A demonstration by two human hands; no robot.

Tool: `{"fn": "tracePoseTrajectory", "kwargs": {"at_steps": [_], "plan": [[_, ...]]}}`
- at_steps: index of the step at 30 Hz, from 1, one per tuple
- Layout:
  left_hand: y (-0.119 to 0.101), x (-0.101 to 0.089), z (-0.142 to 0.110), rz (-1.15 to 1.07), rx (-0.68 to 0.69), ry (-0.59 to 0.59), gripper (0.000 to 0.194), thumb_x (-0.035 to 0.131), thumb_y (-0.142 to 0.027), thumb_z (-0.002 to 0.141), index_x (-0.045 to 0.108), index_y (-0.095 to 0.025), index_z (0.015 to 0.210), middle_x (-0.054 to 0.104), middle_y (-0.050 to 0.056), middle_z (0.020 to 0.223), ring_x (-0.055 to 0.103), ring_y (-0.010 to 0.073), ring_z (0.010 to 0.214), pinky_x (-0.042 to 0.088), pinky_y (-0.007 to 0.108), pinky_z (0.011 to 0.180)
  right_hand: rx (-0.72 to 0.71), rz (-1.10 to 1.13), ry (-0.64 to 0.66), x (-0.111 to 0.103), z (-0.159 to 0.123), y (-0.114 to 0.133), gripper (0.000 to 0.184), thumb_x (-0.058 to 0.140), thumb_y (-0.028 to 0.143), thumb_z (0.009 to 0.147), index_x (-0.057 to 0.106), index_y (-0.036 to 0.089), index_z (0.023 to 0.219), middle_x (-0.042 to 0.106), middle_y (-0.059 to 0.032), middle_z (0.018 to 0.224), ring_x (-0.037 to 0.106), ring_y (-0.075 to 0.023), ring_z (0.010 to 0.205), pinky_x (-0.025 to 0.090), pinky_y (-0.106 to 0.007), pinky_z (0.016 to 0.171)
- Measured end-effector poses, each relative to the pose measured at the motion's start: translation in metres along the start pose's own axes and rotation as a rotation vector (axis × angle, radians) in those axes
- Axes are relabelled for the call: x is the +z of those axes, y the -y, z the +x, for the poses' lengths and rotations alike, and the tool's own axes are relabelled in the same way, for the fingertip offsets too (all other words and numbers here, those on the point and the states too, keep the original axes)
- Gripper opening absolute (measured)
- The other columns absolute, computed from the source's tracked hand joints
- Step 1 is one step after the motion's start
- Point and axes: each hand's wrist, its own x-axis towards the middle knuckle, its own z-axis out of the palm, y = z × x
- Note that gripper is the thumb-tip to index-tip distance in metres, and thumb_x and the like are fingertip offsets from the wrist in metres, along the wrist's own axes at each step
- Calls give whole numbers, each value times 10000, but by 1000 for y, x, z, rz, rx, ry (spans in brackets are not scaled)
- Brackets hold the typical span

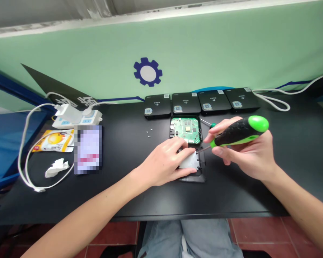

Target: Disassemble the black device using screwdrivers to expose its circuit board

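My right hand (pixel 239 150) is shut on a screwdriver (pixel 239 132) with a green and black handle, its thin shaft reaching toward a silver metal plate (pixel 188 161). That plate lies in a black device cover (pixel 196 178), and my left hand (pixel 164 161) presses down on both, hiding part of them. Just beyond my left fingers lies an open black case (pixel 172 123) holding a green circuit board (pixel 187 129). Behind my right hand, a thin metal shaft (pixel 205 122) with a green collar sticks out; its tool is mostly hidden.
Several tiny screws (pixel 150 132) lie left of the case. Several black device boxes (pixel 201 103) stand in a row behind it. At left are a power strip (pixel 78 120), white cables, a snack pouch (pixel 52 140), crumpled tissue (pixel 56 167) and a pixelated phone (pixel 88 149).
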Motion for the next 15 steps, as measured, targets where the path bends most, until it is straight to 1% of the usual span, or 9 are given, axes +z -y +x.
{"fn": "tracePoseTrajectory", "kwargs": {"at_steps": [3,8,11,15], "plan": [[0,1,0,10,11,-10,465,673,-532,1147,699,-129,1376,709,160,1171,709,310,1031,642,460,900,-8,6,-2,0,2,3,415,974,92,787,870,285,1140,844,-41,988,733,-166,640,554,-226,387],[1,0,1,18,16,-1,470,665,-534,1151,691,-130,1389,708,158,1172,696,300,1016,639,455,892,-1,14,-13,1,3,7,367,979,59,761,836,266,1028,862,-35,984,770,-189,697,540,-210,366],[1,0,1,15,26,-12,468,678,-523,1145,701,-114,1373,704,157,1168,693,299,1006,639,451,886,14,37,-22,3,4,8,331,1003,89,744,812,249,962,874,-39,975,747,-181,622,534,-219,339],[1,0,1,17,29,-15,470,685,-518,1142,710,-105,1364,703,158,1163,688,302,1009,636,450,884,40,79,-2,3,6,9,324,1009,109,752,809,229,977,891,-59,1028,723,-158,560,538,-217,332]]}}
